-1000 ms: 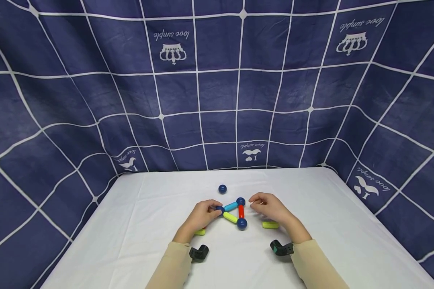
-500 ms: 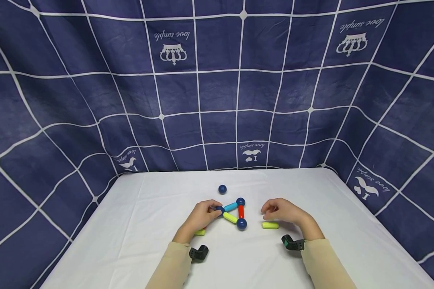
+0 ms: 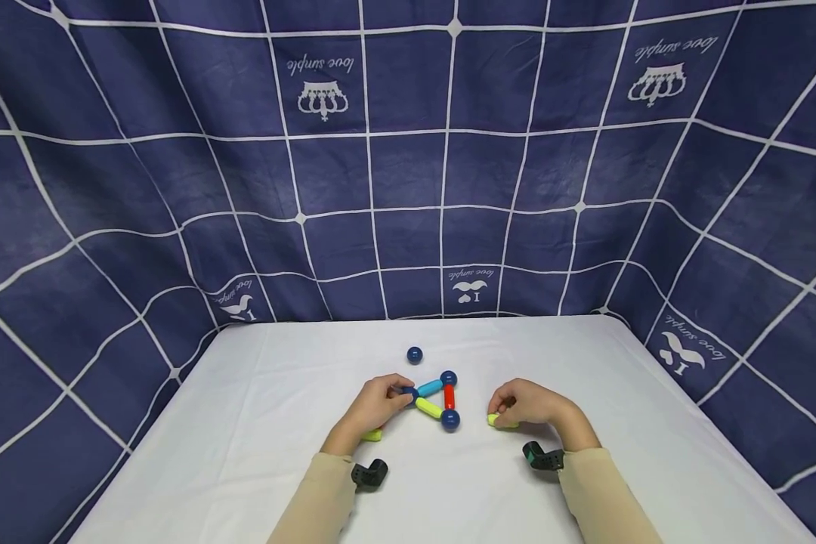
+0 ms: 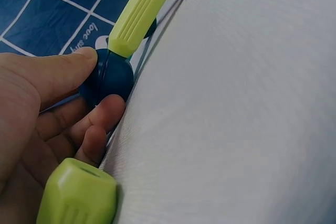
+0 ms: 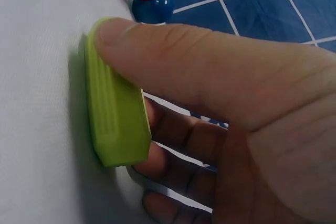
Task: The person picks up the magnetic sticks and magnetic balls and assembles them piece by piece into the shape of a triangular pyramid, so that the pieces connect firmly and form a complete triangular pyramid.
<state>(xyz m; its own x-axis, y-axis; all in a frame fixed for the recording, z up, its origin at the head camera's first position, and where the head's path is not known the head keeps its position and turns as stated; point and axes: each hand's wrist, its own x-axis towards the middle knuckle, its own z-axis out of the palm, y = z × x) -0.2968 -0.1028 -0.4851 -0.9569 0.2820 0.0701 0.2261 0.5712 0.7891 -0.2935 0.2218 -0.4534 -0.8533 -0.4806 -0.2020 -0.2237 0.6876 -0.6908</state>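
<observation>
A triangle lies flat on the white table, made of a light blue rod (image 3: pixel 431 388), a red rod (image 3: pixel 449 397) and a yellow-green rod (image 3: pixel 428 408) with dark blue balls at its corners. My left hand (image 3: pixel 372 404) pinches the left corner ball (image 4: pixel 118 80) between thumb and fingers. To the right of the triangle, my right hand (image 3: pixel 533 402) grips a separate yellow-green rod (image 5: pixel 113 108), thumb along one side and fingers on the other. That rod is at the table surface, apart from the triangle. Fingers partly cover it in the head view.
Another yellow-green rod (image 4: pixel 79 195) lies beside the left wrist, mostly hidden by the hand in the head view, with a bit of red near it. One loose blue ball (image 3: pixel 415 355) sits behind the triangle. A blue checked curtain (image 3: pixel 408 174) hangs around the table.
My right hand moved from beside the triangle to the right and down, and has taken hold of the yellow-green rod there. The left hand keeps its pinch on the corner ball.
</observation>
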